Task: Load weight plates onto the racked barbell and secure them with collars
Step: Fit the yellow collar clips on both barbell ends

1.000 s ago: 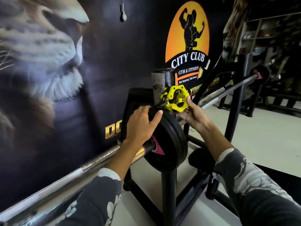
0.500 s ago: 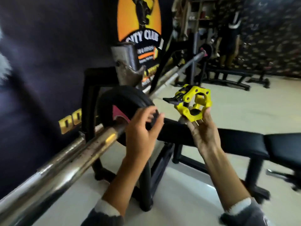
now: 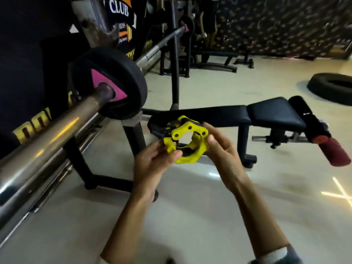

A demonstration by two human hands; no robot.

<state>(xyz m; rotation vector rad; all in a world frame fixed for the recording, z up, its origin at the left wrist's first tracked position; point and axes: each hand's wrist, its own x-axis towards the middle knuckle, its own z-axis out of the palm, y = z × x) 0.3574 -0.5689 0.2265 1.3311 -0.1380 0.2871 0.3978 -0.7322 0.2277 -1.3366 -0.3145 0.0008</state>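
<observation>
Gripping the yellow collar [image 3: 185, 144] from both sides, the left hand [image 3: 152, 164] and right hand [image 3: 222, 151] curl their fingers around it above the floor, apart from the barbell [image 3: 47, 136]. One black weight plate [image 3: 122, 86] sits on the bar's sleeve, no collar against it.

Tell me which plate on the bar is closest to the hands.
The black plate with the pink triangle, on the near end of the bar, above the left hand holding the yellow collar. The other plate sits at the far end.
</observation>
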